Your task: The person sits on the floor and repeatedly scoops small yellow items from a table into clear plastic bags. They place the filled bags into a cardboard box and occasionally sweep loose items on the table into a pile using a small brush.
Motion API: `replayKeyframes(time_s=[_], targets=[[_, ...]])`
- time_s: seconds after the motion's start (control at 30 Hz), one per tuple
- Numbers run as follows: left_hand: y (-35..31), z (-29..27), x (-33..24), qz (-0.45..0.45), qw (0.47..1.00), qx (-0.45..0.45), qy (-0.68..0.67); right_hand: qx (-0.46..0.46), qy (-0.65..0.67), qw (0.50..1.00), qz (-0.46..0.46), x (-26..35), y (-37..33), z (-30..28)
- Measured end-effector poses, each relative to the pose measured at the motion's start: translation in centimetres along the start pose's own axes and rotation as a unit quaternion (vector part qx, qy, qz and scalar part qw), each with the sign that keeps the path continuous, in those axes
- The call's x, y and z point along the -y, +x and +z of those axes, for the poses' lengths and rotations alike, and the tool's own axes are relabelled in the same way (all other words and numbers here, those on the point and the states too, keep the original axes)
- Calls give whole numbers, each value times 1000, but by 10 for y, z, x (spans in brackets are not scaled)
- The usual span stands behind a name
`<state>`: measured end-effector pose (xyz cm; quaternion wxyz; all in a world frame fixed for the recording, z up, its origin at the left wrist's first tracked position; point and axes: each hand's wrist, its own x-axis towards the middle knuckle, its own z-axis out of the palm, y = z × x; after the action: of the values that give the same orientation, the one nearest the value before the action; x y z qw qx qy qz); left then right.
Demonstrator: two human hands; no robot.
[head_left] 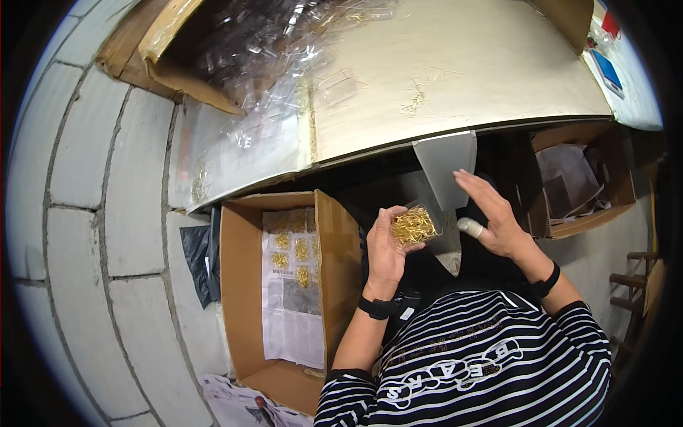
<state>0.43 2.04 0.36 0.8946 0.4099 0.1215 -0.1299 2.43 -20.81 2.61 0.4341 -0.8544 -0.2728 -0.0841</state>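
Note:
My left hand (386, 257) grips a small clear plastic box (415, 226) heaped with thin gold-coloured metal pieces, too fine to name for sure. It is held in front of my body, below the table edge. To its right, my right hand (496, 219) is raised with fingers stretched and nothing in it. A pale cover wraps the tip of its thumb. Between and beyond the hands, a grey metal chute (448, 167) slopes down from the table edge.
An open cardboard box (338, 270) at left contains several gold-filled packs (302, 249) on paper. Clear plastic boxes (270, 53) are piled on the table (484, 57), near loose gold pieces (414, 99). Another cardboard box (592, 224) and a blue phone-like object (607, 71) are at right.

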Motion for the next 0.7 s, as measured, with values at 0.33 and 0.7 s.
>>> replayKeyframes(time_s=[0.33,0.7], targets=[[-11,8,1,-17,999,-37,-6,120,241,959,84,12,19,31],[-7,12,8,8,1000,-17,-5,89,429,856,275,-19,6,23]])
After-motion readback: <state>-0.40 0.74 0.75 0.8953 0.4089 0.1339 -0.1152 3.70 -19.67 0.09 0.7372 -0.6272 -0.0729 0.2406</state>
